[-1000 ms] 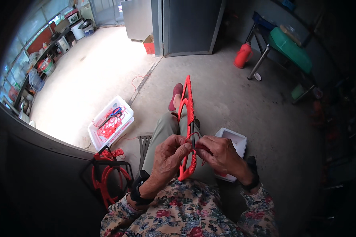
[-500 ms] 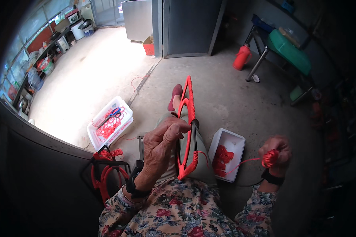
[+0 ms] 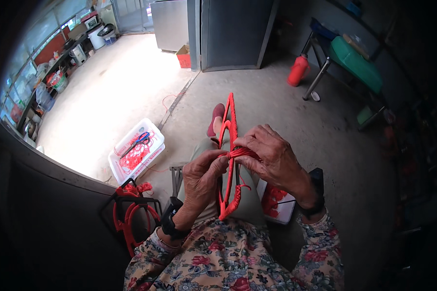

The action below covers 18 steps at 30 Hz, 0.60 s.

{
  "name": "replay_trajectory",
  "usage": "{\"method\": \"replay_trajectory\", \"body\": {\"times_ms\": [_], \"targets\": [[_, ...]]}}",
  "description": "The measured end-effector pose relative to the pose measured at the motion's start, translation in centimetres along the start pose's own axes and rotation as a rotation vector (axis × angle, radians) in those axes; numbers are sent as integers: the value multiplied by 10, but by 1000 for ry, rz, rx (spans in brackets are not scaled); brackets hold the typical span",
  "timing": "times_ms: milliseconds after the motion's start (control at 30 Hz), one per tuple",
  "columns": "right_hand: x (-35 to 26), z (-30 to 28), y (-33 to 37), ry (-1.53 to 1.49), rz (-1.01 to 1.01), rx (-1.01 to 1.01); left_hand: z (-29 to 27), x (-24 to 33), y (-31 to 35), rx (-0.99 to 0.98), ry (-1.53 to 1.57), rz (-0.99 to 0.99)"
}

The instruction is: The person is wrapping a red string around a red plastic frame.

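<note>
A narrow frame point(image 3: 232, 121), mostly wrapped in red cord, stands upright over my lap. One stretch of its side shows bare and black. My right hand point(image 3: 277, 157) grips a bundle of red cord point(image 3: 243, 152), which crosses the frame at the bare stretch. From the other side, my left hand point(image 3: 202, 175) pinches the bundle's left end between thumb and fingers, close against the frame. A short loop of cord sticks out near the frame's lower wrapped corner. The fingers partly cover the bundle and the frame.
At left, a white basket point(image 3: 159, 151) holds loose red cord and blue-handled scissors point(image 3: 137, 141). A white tray point(image 3: 282, 216) with red cord sits by my right leg. Red-and-black frames point(image 3: 127, 220) stand at lower left. A red flask point(image 3: 297, 71) stands near a metal-legged table.
My right hand has swung in from the right with the cord bundle to the frame. My left fingers have shifted from the frame's side onto the bundle's end.
</note>
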State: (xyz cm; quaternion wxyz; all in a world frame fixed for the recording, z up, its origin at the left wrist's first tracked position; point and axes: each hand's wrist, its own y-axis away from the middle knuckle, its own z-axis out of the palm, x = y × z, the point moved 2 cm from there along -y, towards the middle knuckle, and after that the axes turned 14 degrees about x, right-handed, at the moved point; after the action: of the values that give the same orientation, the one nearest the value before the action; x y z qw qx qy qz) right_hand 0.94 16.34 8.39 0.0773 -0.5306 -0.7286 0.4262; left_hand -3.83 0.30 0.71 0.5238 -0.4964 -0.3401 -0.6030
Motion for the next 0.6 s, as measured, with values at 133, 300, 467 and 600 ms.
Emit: {"method": "replay_trajectory", "body": {"times_ms": [133, 300, 467, 600], "targets": [[11, 1, 17, -70, -15, 179, -5, -20, 12, 81, 110, -237], [15, 12, 48, -128, -20, 42, -1, -19, 22, 53, 125, -430], [13, 24, 64, -134, 19, 43, 3, -21, 23, -83, 140, -431], [19, 19, 64, -96, 30, 38, -3, -9, 22, -180, 58, -496]]}}
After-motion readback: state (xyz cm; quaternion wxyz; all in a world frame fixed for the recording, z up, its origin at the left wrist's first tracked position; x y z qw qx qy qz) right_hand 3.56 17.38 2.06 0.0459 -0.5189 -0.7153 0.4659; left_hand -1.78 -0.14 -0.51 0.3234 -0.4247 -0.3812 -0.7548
